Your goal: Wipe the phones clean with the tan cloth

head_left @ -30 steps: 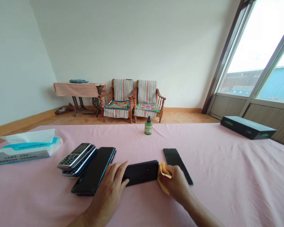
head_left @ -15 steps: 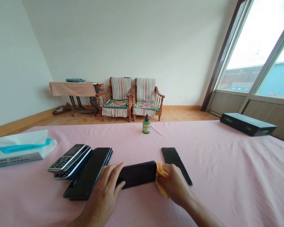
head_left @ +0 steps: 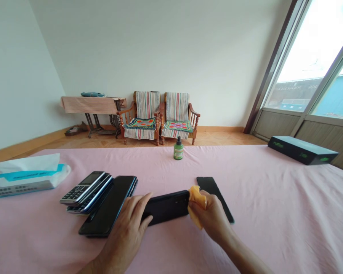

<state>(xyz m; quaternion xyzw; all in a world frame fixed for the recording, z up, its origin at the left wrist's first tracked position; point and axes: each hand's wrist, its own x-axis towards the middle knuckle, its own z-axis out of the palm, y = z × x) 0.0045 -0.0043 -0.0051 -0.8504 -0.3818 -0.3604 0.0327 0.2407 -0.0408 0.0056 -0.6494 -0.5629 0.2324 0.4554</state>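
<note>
A dark smartphone is held sideways on its long edge above the pink cloth, its left end in my left hand. My right hand grips a yellow cloth and presses it to the phone's right end. Behind my right hand another black smartphone lies flat. Left of my left hand is a stack of smartphones, and beside it a stack of keypad phones leans against them.
A pack of tissues lies at the left of the pink tablecloth. A green spray bottle stands near the far edge, and a black box sits at the far right. Two wooden armchairs are beyond the table.
My right hand has shifted slightly upward at the phone's right end, and the yellow cloth now spreads over its upper corner. My left hand keeps its hold. The view has shifted slightly.
</note>
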